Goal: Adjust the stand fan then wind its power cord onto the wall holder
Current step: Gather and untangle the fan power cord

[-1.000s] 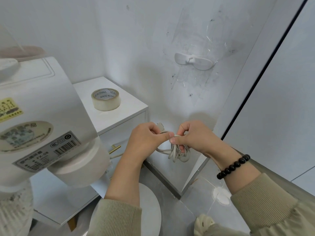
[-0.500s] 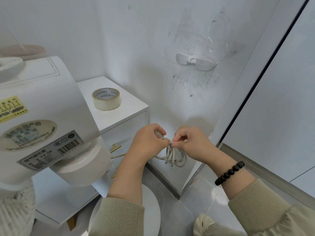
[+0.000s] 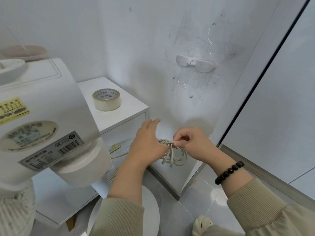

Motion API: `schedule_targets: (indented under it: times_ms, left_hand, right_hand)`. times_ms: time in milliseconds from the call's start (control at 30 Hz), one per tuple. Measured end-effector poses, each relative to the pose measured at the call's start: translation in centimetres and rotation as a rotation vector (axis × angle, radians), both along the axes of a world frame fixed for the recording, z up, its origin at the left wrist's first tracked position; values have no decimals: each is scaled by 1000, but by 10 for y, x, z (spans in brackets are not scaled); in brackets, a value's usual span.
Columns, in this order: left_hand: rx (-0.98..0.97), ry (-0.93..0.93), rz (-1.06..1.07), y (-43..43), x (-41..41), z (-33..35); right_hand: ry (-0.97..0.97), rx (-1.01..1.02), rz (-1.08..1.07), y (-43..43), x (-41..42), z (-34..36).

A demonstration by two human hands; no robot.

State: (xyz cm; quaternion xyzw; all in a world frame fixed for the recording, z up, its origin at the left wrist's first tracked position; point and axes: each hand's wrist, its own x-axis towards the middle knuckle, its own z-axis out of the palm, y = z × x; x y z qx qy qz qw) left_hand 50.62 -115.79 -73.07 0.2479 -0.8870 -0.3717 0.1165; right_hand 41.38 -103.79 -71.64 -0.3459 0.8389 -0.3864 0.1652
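The white stand fan fills the left side, its motor housing with stickers close to the camera and its round base on the floor below my arms. Its pale power cord hangs as a small bundle of loops between my hands, with a strand running left toward the fan. My right hand pinches a cord strand at the top of the bundle. My left hand is against the bundle with its fingers stretched forward. The white wall holder is stuck on the wall above, with nothing on it.
A white drawer cabinet with brass handles stands in the corner behind the fan, a roll of clear tape on top. A dark-edged panel runs diagonally on the right. Grey floor tiles and my shoe lie below.
The coiled bundle has stayed between my hands. My left hand's fingers have opened and stretched forward. My right hand still pinches the cord, now pulling a strand across the top.
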Motion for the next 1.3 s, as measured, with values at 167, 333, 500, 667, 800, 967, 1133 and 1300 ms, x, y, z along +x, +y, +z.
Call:
schedule_targets:
  times_ms: [167, 333, 500, 667, 800, 967, 1133, 1300]
  left_hand:
    - [47, 0, -11, 3, 1, 8]
    - [41, 96, 101, -2, 5, 11]
    - [312, 152, 52, -1, 5, 15]
    - [300, 94, -5, -1, 0, 9]
    - [323, 165, -2, -1, 0, 8]
    - [480, 157, -73, 1, 0, 11]
    - [524, 160, -28, 3, -1, 12]
    - [653, 147, 21, 1, -4, 12]
  right_hand:
    - [-197, -163, -21, 7, -9, 3]
    - [-582, -404, -135, 12, -18, -2]
    - [-709, -452, -189, 12, -21, -5]
    - [-563, -390, -122, 11, -24, 1]
    - [-107, -146, -12, 13, -20, 17]
    - [240, -17, 29, 6, -4, 26]
    - [279, -2, 30, 5, 3, 29]
    - [227, 29, 16, 7, 4, 25]
